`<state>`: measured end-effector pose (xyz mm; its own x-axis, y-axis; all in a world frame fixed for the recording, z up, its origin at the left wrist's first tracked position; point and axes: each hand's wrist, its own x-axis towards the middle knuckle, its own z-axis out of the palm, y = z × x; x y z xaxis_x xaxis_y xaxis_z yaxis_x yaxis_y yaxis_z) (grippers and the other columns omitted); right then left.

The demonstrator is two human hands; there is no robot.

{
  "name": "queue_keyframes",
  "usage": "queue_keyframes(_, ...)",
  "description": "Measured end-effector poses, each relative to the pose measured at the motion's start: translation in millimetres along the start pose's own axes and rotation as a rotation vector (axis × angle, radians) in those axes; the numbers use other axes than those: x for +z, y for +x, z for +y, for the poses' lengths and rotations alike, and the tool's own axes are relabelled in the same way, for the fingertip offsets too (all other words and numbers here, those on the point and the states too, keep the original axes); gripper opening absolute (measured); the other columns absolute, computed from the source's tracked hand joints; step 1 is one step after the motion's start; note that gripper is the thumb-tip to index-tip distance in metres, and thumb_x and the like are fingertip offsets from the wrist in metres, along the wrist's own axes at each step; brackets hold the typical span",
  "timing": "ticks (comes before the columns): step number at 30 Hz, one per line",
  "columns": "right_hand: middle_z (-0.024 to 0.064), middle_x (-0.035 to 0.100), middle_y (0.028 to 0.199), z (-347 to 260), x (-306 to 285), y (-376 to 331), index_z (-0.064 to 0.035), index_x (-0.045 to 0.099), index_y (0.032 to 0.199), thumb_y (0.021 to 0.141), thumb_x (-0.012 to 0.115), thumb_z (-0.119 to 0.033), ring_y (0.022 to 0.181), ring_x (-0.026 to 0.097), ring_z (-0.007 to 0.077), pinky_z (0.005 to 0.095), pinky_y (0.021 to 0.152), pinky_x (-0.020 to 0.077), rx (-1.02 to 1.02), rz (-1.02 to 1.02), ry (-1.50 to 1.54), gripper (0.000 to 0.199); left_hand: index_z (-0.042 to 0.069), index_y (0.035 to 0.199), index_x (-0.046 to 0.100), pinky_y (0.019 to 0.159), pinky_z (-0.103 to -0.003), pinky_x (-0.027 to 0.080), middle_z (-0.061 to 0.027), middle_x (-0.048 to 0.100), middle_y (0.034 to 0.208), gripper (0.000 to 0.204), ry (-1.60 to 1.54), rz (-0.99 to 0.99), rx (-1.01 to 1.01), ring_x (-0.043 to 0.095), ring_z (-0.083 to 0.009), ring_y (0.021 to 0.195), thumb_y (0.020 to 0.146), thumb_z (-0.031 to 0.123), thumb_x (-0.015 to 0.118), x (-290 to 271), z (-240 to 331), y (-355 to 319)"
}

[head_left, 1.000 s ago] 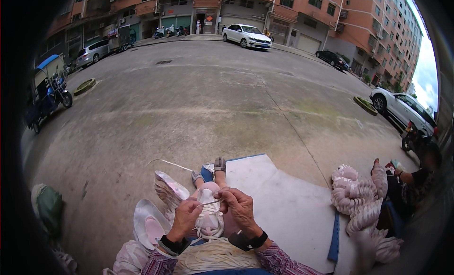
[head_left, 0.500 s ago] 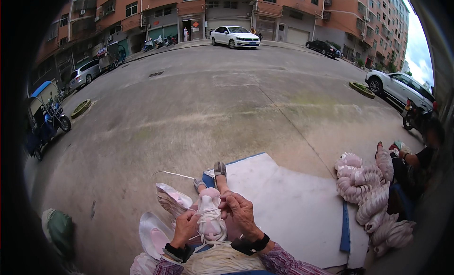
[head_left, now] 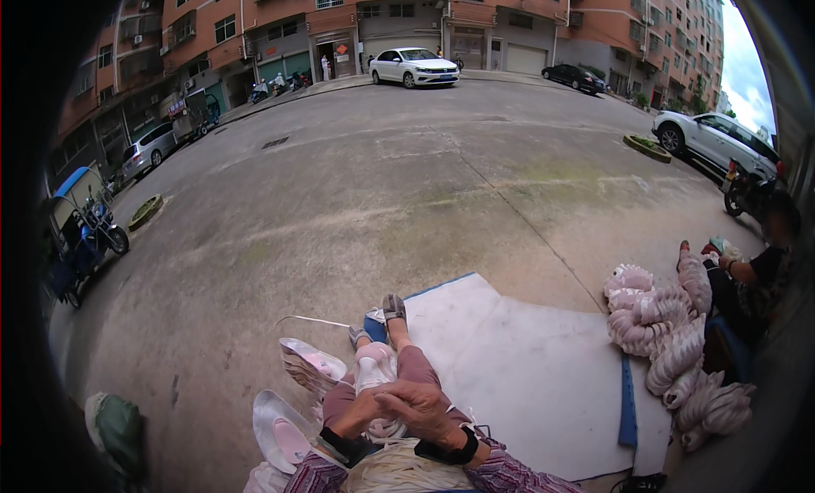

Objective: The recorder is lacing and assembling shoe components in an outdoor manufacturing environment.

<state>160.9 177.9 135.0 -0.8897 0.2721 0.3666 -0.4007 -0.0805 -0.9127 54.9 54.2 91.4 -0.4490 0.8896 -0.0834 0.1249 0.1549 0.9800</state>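
Pink-and-white shoe upper (head_left: 373, 363) sits at the lap, between the legs (head_left: 418, 367), partly covered by both hands. Left hand (head_left: 361, 410) and right hand (head_left: 427, 412) meet over it, overlapping; fingers drawn in close, their grip hidden, so cannot tell whether they pinch anything. Heap of pale laces (head_left: 403, 472) lies just below the wrists. Likely trouble: a loose strand catching on the right wristband (head_left: 466, 449) and tangling, or the upper slipping down between the legs if unsupported.
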Motion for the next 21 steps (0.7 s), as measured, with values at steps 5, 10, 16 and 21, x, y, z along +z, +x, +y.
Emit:
queue_keyframes(5, 0.0090, 0.066, 0.080, 17.1, 16.5, -7.5, -0.0014, 0.069, 0.095, 0.086, 0.066, -0.010, 0.069, 0.063, 0.0163, 0.0257, 0.061, 0.0485, -0.335, -0.116, -0.278, 0.012, 0.000, 0.101, 0.059, 0.070, -0.024, 0.045, -0.0024, 0.058, 0.088, 0.024, 0.459, 0.018, 0.354, 0.054, -0.0111, 0.080, 0.088, 0.020, 0.054, -11.8, -41.3, 7.0)
queue_keyframes(10, 0.0114, 0.066, 0.082, 22.0, 15.4, -13.4, -0.0027, 0.068, 0.099, 0.089, 0.062, -0.011, 0.069, 0.063, 0.0198, 0.0271, 0.062, 0.0485, -0.280, -0.169, -0.245, 0.014, 0.000, 0.116, 0.054, 0.081, -0.027, 0.048, -0.0104, 0.063, 0.104, 0.030, 0.143, -0.110, 0.059, 0.061, -0.0186, 0.092, 0.094, 0.019, 0.048, -12.2, -25.9, -0.7)
queue_keyframes(16, 0.0105, 0.065, 0.083, 1.7, 12.3, -19.5, -0.0018, 0.065, 0.101, 0.090, 0.060, -0.011, 0.071, 0.062, 0.0215, 0.0283, 0.065, 0.0488, -0.153, -0.259, -0.218, 0.015, 0.002, 0.102, 0.053, 0.075, -0.030, 0.052, -0.0095, 0.062, 0.092, 0.017, -1.060, 0.236, -0.549, 0.063, -0.0200, 0.081, 0.090, 0.013, 0.054, -6.3, -34.4, 4.9)
queue_keyframes(21, 0.0131, 0.062, 0.083, 8.9, 28.3, -27.8, -0.0006, 0.062, 0.101, 0.092, 0.057, -0.013, 0.076, 0.062, 0.0238, 0.0309, 0.066, 0.0474, -0.215, -0.457, -0.244, 0.016, 0.007, 0.084, 0.051, 0.056, -0.027, 0.048, -0.0022, 0.056, 0.071, 0.009, -0.877, 0.261, -0.498, 0.054, -0.0139, 0.058, 0.090, 0.013, 0.055, 2.0, -51.9, 9.6)
